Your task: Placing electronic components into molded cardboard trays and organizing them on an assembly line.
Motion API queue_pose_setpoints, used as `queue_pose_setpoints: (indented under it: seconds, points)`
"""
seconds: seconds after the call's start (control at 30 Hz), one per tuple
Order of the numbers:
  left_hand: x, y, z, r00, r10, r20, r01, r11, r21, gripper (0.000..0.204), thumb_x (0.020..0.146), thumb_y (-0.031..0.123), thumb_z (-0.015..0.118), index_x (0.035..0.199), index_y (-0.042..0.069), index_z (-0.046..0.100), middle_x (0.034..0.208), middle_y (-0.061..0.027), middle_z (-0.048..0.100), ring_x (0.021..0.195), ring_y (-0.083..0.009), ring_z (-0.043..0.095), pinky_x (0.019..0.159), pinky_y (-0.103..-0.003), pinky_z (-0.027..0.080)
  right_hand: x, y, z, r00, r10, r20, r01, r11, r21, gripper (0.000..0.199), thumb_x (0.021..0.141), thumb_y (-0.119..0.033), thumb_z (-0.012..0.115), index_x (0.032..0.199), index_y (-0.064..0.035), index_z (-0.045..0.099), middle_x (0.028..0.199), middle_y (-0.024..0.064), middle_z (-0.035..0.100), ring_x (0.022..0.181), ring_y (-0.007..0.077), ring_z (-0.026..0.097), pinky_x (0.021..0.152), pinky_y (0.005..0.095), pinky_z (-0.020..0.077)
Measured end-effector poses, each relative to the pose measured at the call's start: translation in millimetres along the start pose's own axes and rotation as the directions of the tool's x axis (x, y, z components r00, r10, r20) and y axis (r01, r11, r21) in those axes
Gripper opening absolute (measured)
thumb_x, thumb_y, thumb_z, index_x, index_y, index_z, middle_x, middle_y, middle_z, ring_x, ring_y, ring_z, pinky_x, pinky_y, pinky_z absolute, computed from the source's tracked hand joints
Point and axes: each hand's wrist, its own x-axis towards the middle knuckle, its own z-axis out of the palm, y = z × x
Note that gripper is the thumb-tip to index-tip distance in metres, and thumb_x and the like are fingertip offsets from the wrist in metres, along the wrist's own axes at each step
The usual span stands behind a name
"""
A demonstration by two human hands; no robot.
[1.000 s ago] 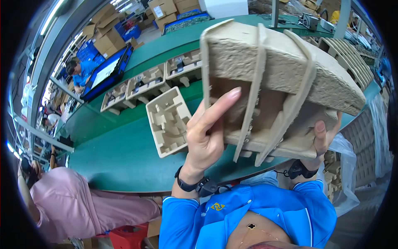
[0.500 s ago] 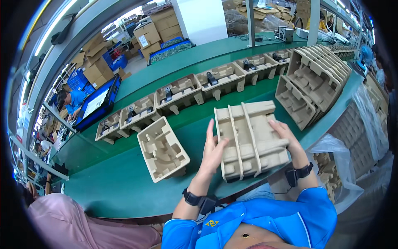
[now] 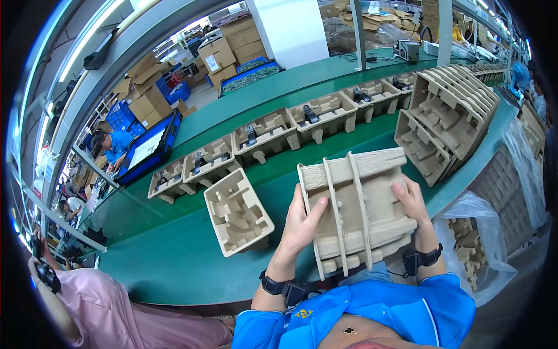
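Observation:
Both my hands hold a small stack of nested brown moulded-pulp trays (image 3: 383, 200) in front of my chest, their rims showing as parallel ridges. My left hand (image 3: 301, 224) grips the left side, thumb on top and fingers beneath, mostly hidden. My right hand (image 3: 411, 200) clasps the right side the same way. Left of the stack, a single pulp tray (image 3: 237, 212) lies on the green bench with its hollow side up. Just beyond my right hand a larger stack of pulp trays (image 3: 447, 116) leans on its side.
A row of pulp trays (image 3: 264, 139) with black parts in them runs along the green conveyor (image 3: 325, 139). A blue crate (image 3: 148, 142) stands at the far left. A person in pink (image 3: 133, 308) is close on my left. Plastic-wrapped trays (image 3: 494, 192) stand at the right.
The held stack has tilted and come slightly nearer to me, and my hands have shifted with it. The view has moved a little. At left, the person in pink's arm has come into view.

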Motion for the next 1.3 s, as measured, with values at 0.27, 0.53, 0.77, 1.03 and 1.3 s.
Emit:
queue_pose_setpoints:
  seconds: [0.27,0.53,0.77,1.03,1.3]
  points:
    - [-28.1,98.8,-32.1,0.704,0.313,-0.637,-0.374,0.926,0.040,0.056,0.085,0.002,0.057,0.136,-0.008,0.035,0.129,-0.0176,0.049,0.118,-0.0235,0.048,0.103,-0.033,0.034,-27.2,5.5,-60.4,0.878,-0.104,-0.466,0.110,0.994,-0.015,0.058,0.093,-0.034,0.056,0.128,0.0109,0.045,0.111,0.0137,0.059,0.109,0.0190,0.052,0.097,0.0274,0.0375]
    - [-74.0,148.8,-118.4,0.619,0.563,-0.548,0.025,0.684,0.729,0.036,0.089,0.012,0.059,0.120,-0.002,0.049,0.104,-0.0147,0.062,0.096,-0.0214,0.060,0.082,-0.032,0.047,-6.6,-19.9,-29.9,0.973,-0.139,-0.186,0.169,0.973,0.155,0.055,0.095,-0.035,0.053,0.129,0.0074,0.045,0.113,0.0091,0.058,0.104,0.0130,0.051,0.092,0.0244,0.0379]
    - [-74.7,64.4,-241.3,0.739,0.212,-0.639,0.614,0.177,0.769,0.049,0.089,0.035,0.059,0.122,0.000,0.049,0.103,-0.0260,0.062,0.095,-0.0408,0.061,0.080,-0.046,0.048,3.7,-18.3,-4.4,0.992,-0.107,-0.068,0.116,0.984,0.134,0.056,0.093,-0.039,0.055,0.126,0.0061,0.048,0.112,0.0075,0.058,0.100,0.0115,0.051,0.089,0.0240,0.0392]
    - [-39.2,78.2,-109.5,0.890,0.250,-0.382,0.079,0.740,0.668,0.052,0.093,0.029,0.055,0.137,0.006,0.039,0.119,-0.0168,0.054,0.110,-0.0258,0.055,0.085,-0.039,0.047,-0.2,-32.8,27.4,0.988,-0.127,-0.088,0.135,0.986,0.097,0.073,0.088,-0.052,0.057,0.129,0.0072,0.045,0.113,0.0083,0.058,0.101,0.0126,0.053,0.090,0.0255,0.0396]
    - [-12.6,27.7,-4.2,0.932,0.341,-0.126,-0.304,0.921,0.244,0.066,0.088,0.006,0.056,0.143,-0.005,0.022,0.140,-0.0164,0.038,0.129,-0.0257,0.038,0.109,-0.035,0.027,-13.6,-23.1,44.4,0.954,-0.297,-0.035,0.274,0.916,-0.293,0.073,0.079,-0.052,0.067,0.120,0.0059,0.050,0.109,0.0129,0.058,0.102,0.0176,0.052,0.091,0.0325,0.0399]
